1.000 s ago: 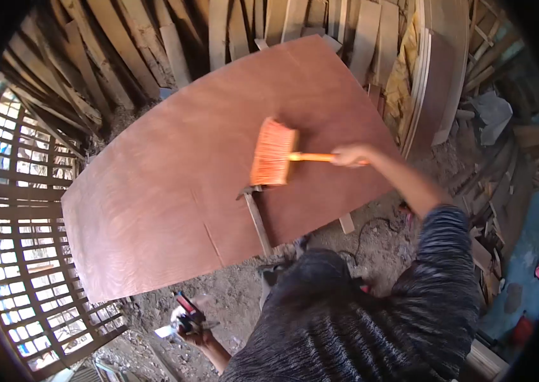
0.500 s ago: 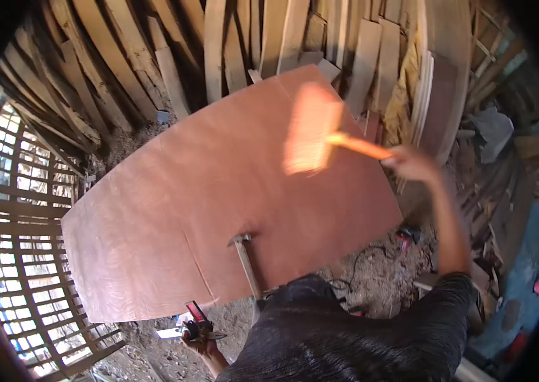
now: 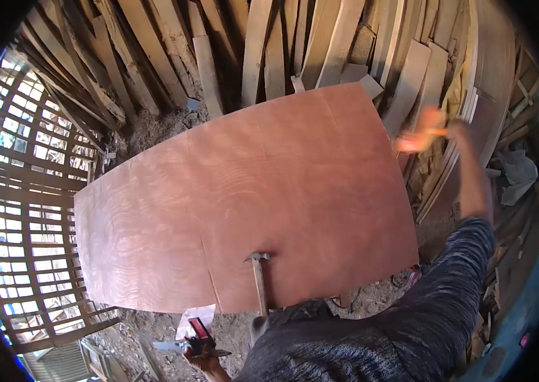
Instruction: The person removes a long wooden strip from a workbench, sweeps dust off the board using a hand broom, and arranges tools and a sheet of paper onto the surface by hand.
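A large reddish-brown wooden sheet [image 3: 307,191] fills the middle of the view. My right hand [image 3: 458,131], blurred, is closed round the handle of an orange brush [image 3: 423,130] just past the sheet's right edge. Below the sheet's lower left edge, my left hand [image 3: 202,360] grips a dark device with a red panel [image 3: 200,331]. Whitish paper [image 3: 193,318] shows beside that device. A hammer [image 3: 259,280] lies on the sheet near its lower edge, its head pointing away from me.
Long boards [image 3: 276,57] lean along the far side. A slatted lattice [image 3: 21,229] stands at the left. Stacked panels [image 3: 492,83] and wood scraps are at the right, with a blue surface [image 3: 530,318] at the lower right. Debris covers the ground.
My right hand has carried the orange brush rightward across the sheet and past its edge. The camera view has shifted. My left hand still holds the device.
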Motion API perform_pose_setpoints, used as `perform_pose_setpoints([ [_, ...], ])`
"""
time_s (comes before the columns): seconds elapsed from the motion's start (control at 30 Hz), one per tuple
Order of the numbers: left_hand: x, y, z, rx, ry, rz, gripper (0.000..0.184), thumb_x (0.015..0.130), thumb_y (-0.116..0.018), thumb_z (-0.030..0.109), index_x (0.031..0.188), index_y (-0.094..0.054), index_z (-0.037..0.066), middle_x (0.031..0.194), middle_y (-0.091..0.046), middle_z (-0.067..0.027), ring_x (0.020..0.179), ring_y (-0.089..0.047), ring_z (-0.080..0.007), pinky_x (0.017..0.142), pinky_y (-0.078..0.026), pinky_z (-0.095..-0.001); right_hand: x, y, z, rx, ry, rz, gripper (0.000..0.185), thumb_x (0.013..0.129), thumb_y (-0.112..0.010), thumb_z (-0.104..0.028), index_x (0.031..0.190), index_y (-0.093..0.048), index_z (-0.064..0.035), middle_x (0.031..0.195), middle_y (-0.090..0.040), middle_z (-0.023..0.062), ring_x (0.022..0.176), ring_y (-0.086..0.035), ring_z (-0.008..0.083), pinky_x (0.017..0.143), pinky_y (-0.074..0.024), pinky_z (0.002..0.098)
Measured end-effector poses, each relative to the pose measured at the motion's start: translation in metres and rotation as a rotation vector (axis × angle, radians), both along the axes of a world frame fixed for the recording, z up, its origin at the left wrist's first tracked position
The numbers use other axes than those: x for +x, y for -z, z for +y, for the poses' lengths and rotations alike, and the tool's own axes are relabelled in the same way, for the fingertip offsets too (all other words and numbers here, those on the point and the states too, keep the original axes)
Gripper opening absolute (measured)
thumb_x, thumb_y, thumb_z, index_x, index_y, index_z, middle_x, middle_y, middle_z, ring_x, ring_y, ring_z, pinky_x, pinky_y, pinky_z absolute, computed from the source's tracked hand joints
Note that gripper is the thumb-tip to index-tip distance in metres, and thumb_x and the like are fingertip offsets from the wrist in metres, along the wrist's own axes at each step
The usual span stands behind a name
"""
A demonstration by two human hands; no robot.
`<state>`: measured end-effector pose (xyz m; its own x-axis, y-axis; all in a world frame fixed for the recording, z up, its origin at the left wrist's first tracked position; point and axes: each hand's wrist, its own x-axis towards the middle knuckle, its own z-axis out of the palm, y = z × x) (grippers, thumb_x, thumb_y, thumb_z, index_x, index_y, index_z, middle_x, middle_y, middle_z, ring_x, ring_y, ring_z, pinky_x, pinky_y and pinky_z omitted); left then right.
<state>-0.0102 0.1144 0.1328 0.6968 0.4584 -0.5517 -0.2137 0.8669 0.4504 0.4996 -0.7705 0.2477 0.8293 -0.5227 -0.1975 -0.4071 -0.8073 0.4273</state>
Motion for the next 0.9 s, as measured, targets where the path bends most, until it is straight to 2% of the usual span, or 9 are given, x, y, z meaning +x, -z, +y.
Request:
perform_pose_setpoints([
  [0.1, -0.034, 0.027, 0.013, -0.005, -0.092, -0.009, 0.046, 0.077, -0.070, 0.035, 0.119, -0.067, 0.014, 0.124, -0.063, -0.0118, 0.109, -0.058, -0.0335, 0.081, -0.051, -0.0464, 0.043, -0.066, 0.028, -0.440, 0.258, 0.045, 0.026, 0.083, -0.064, -0.028, 0.092, -0.073, -0.0049, 0.087, -0.072, 0.0147, 0.080, -0.072, 0.0261, 0.072, -0.0566, 0.0360],
  [0.17, -0.039, 0.036, 0.011, 0.011, -0.125, 0.018, 0.047, 0.076, -0.071, 0.035, 0.117, -0.068, 0.013, 0.127, -0.062, -0.0127, 0.111, -0.057, -0.0349, 0.083, -0.050, -0.0474, 0.047, -0.080, 0.078, -0.069, -0.097, -0.297, 0.026, 0.083, -0.064, -0.027, 0.094, -0.073, -0.0054, 0.086, -0.072, 0.0156, 0.080, -0.071, 0.0254, 0.070, -0.0559, 0.0377],
  [0.27, -0.032, 0.035, -0.007, 0.030, -0.141, 0.100, 0.048, 0.076, -0.071, 0.033, 0.119, -0.066, 0.014, 0.117, -0.067, -0.0085, 0.101, -0.063, -0.0305, 0.077, -0.053, -0.0494, 0.083, -0.010, 0.235, 0.786, -0.292, -0.311, 0.021, 0.079, -0.067, -0.019, 0.098, -0.072, -0.0095, 0.087, -0.072, 0.0143, 0.078, -0.070, 0.0244, 0.067, -0.0527, 0.0364],
  [0.4, 0.021, -0.011, -0.055, 0.063, -0.108, 0.180, 0.049, 0.074, -0.071, 0.033, 0.119, -0.066, 0.015, 0.113, -0.069, -0.0070, 0.097, -0.064, -0.0294, 0.079, -0.052, -0.0487, 0.094, 0.116, 0.426, 0.718, -0.634, -0.104, 0.024, 0.081, -0.063, -0.023, 0.100, -0.072, -0.0111, 0.091, -0.071, 0.0160, 0.087, -0.069, 0.0319, 0.080, -0.0534, 0.0424],
  [0.57, -0.015, -0.005, -0.039, 0.028, -0.078, -0.033, 0.051, 0.075, -0.073, 0.038, 0.118, -0.068, 0.012, 0.110, -0.070, -0.0074, 0.098, -0.061, -0.0271, 0.083, -0.048, -0.0434, 0.133, 0.208, 0.269, 0.825, -0.226, -0.113, 0.037, 0.082, -0.063, -0.025, 0.116, -0.067, -0.0127, 0.118, -0.066, 0.0161, 0.110, -0.063, 0.0268, 0.094, -0.0484, 0.0354],
  [0.63, -0.028, 0.001, -0.037, 0.026, -0.114, 0.008, 0.051, 0.075, -0.072, 0.038, 0.118, -0.067, 0.012, 0.112, -0.069, -0.0079, 0.099, -0.061, -0.0281, 0.083, -0.049, -0.0443, 0.143, 0.205, 0.121, 0.569, 0.079, -0.362, 0.045, 0.083, -0.066, -0.036, 0.116, -0.065, -0.0063, 0.116, -0.066, 0.0090, 0.106, -0.063, 0.0219, 0.094, -0.0468, 0.0316],
  [0.73, -0.047, 0.015, -0.030, 0.026, -0.156, 0.075, 0.050, 0.075, -0.071, 0.037, 0.119, -0.067, 0.013, 0.114, -0.068, -0.0087, 0.101, -0.061, -0.0296, 0.083, -0.050, -0.0455, 0.109, 0.085, 0.010, -0.277, -0.147, 0.068, 0.048, 0.090, -0.053, -0.051, 0.101, -0.073, -0.0082, 0.105, -0.071, 0.0052, 0.098, -0.068, 0.0158, 0.078, -0.0530, 0.0406],
  [0.8, -0.054, 0.023, -0.025, 0.020, -0.164, 0.118, 0.049, 0.076, -0.071, 0.037, 0.119, -0.066, 0.013, 0.115, -0.068, -0.0093, 0.103, -0.061, -0.0305, 0.083, -0.051, -0.0463, 0.069, 0.013, 0.011, 0.111, 0.369, -0.098, 0.040, 0.091, -0.053, -0.044, 0.102, -0.073, -0.0109, 0.105, -0.071, 0.0057, 0.095, -0.070, 0.0194, 0.075, -0.0532, 0.0385],
  [0.9, -0.046, 0.029, -0.024, -0.002, -0.122, 0.168, 0.049, 0.076, -0.070, 0.036, 0.119, -0.066, 0.014, 0.117, -0.067, -0.0101, 0.105, -0.061, -0.0320, 0.082, -0.052, -0.0475, 0.014, 0.029, 0.046, 0.469, -0.167, -0.178, 0.031, 0.082, -0.057, -0.027, 0.106, -0.070, -0.0131, 0.097, -0.070, 0.0141, 0.087, -0.068, 0.0278, 0.077, -0.0535, 0.0387],
])
